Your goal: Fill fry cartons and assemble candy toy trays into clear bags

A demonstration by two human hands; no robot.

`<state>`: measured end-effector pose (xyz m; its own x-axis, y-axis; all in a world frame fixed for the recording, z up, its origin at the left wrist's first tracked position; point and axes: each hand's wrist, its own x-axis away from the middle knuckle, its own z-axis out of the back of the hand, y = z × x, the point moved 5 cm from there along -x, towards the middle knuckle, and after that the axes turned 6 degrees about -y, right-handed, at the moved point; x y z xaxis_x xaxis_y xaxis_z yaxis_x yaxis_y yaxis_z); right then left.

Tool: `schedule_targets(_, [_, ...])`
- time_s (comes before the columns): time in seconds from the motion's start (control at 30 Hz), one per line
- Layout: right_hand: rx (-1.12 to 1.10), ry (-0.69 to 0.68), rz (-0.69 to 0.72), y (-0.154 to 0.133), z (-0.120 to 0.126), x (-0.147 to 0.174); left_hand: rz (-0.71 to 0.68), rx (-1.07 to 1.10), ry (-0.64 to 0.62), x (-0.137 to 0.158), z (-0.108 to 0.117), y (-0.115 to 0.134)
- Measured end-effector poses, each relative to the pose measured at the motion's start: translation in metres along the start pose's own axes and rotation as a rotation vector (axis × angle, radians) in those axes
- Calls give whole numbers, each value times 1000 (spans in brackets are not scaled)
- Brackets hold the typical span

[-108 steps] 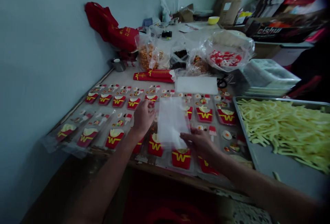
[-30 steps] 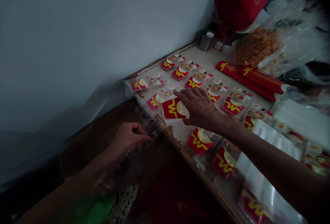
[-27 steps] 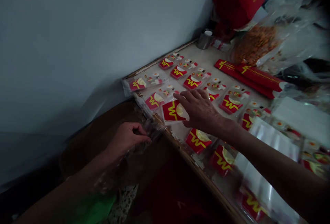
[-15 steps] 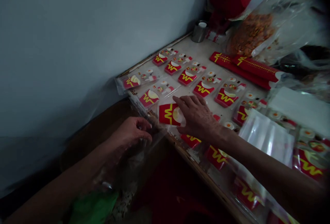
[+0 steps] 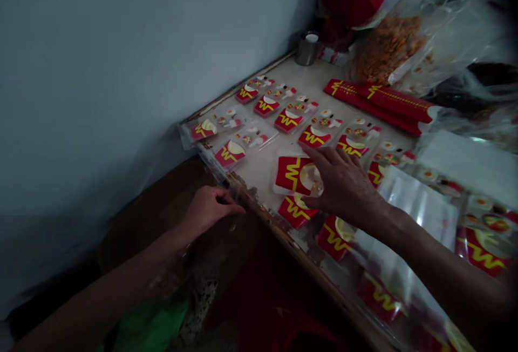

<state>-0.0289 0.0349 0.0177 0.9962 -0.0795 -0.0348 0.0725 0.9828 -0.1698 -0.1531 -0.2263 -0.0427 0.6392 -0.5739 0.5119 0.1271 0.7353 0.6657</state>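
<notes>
My right hand (image 5: 343,182), thumb and fingers curled, grips the edges of a clear plastic pack (image 5: 293,175) with a red and yellow fries-box piece in it. The pack is just above the table, and my palm hides its right end. At the table's near edge my left hand (image 5: 214,206) is closed in a pinch on a thin clear plastic bag (image 5: 238,193), mostly lost in the dark. Two similar packs in clear bags, a nearer bagged pack (image 5: 231,152) and a farther bagged pack (image 5: 204,128), lie at the table's left corner.
Rows of similar packs (image 5: 289,119) cover the table (image 5: 263,166). A stack of clear bags (image 5: 408,217) lies under my right forearm. Flat red cartons (image 5: 380,105), a metal cup (image 5: 307,49) and a plastic bag of small orange pieces (image 5: 388,47) stand farther back. A wall (image 5: 141,71) bounds the left.
My right hand has moved right with the pack, away from my left hand. My left hand's fingers have drawn closer together near the table edge.
</notes>
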Motion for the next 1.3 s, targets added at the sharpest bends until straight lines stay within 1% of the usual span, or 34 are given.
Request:
schedule_targets(0.07, [0,18,-10,2,7,8,-79,-33,49,7,-2,13])
schedule_targets(0.13, [10,37,-10,3,17,16,-137,-81,71,14,-4,24])
schedule_targets(0.27, [49,45,11,4,28,32,-202,-170,90,19,-10,40])
schedule_targets(0.47, [142,38,8,3,22,47,-243,-193,22,24,-20,52])
schedule_targets(0.63, [125,44,-11,-1,16,54,-277,-237,-22,27,-24,57])
schedule_targets(0.7, [102,42,-18,-2,15,56,-253,-243,-38,24,-24,56])
schedule_targets(0.87, [25,78,-36,-6,21,54,-140,-128,-174,10,-31,50])
schedule_targets(1.03, [30,99,-36,-14,26,47,-136,-52,-249,5,-37,51])
schedule_targets(1.17, [42,60,5,-21,18,45,-136,12,-325,4,-41,51])
schedule_targets(1.3, [35,15,37,-21,10,46,-108,186,-454,-7,-46,49])
